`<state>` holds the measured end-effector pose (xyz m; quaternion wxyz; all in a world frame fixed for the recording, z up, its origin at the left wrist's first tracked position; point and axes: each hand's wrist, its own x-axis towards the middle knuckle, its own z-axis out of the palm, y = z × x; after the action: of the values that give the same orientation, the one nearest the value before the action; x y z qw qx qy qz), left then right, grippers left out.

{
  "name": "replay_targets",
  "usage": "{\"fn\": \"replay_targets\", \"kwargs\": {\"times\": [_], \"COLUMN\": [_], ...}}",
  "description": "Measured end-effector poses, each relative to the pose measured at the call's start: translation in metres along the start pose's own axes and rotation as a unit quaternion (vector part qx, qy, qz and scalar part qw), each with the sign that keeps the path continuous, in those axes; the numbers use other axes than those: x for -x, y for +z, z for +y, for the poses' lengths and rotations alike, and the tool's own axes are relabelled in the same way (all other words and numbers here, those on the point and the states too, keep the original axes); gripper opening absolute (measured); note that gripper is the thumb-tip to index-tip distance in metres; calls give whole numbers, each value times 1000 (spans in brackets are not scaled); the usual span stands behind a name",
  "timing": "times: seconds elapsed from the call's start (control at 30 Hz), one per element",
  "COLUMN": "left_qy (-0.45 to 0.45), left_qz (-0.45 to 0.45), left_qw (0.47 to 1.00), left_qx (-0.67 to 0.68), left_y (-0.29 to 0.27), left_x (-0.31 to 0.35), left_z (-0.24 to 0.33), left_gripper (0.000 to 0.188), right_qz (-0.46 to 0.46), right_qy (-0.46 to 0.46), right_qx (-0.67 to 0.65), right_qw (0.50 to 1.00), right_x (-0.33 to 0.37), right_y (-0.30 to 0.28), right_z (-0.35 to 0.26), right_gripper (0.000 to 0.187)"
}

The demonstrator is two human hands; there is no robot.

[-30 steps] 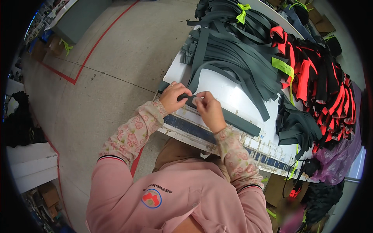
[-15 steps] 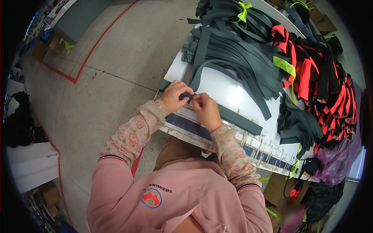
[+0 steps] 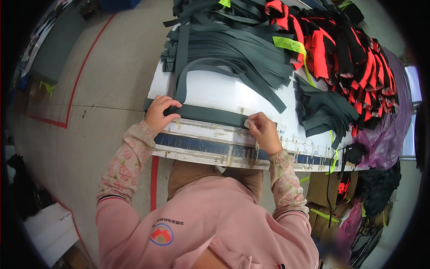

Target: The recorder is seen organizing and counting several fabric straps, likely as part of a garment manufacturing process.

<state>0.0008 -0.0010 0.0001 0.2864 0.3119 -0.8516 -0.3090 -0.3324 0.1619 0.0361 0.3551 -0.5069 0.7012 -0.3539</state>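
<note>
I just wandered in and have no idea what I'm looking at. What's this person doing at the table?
A person in a pink top is laying a dark green strap flat along the near edge of a white table. The left hand presses one end down; the right hand pinches the strap farther along, with something small and pale at the fingertips. Just below runs a blue strip with markings. Behind lie a heap of green straps and red-and-black pieces.

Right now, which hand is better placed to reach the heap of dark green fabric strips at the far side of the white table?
Probably the left hand: it pins the flat dark green strip directly below the heap of dark green fabric strips. The right hand presses the strip's other end, nearer the table's front edge.
</note>
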Motion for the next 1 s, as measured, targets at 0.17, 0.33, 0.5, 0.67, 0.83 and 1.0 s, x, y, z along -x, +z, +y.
{"fn": "replay_targets", "kwargs": {"times": [0.17,0.33,0.5,0.67,0.83,1.0], "left_qy": [-17,-6,-7,-3,26,-69], "left_qz": [-6,-6,0,-25,-9,70], "left_qw": [1000,1000,1000,999,999,989], "left_qx": [0,2,1,23,26,113], "left_y": [1,2,-2,-4,-1,8], "left_x": [-2,-3,0,-4,-3,-1], "left_z": [1,-1,-5,-6,-11,-2], "left_gripper": [31,31,30,26,23,6], "right_qz": [22,3,23,-85,-174,-192], "right_qy": [-22,-7,35,1,16,16], "right_qx": [21,13,-89,-87,-48,54], "right_qw": [999,1000,995,993,984,980], "right_x": [2,0,-2,3,3,-16], "right_y": [2,-3,-1,28,41,31], "right_z": [1,4,-22,-32,-46,-55], "right_gripper": [15,13,13,15,26,49]}}
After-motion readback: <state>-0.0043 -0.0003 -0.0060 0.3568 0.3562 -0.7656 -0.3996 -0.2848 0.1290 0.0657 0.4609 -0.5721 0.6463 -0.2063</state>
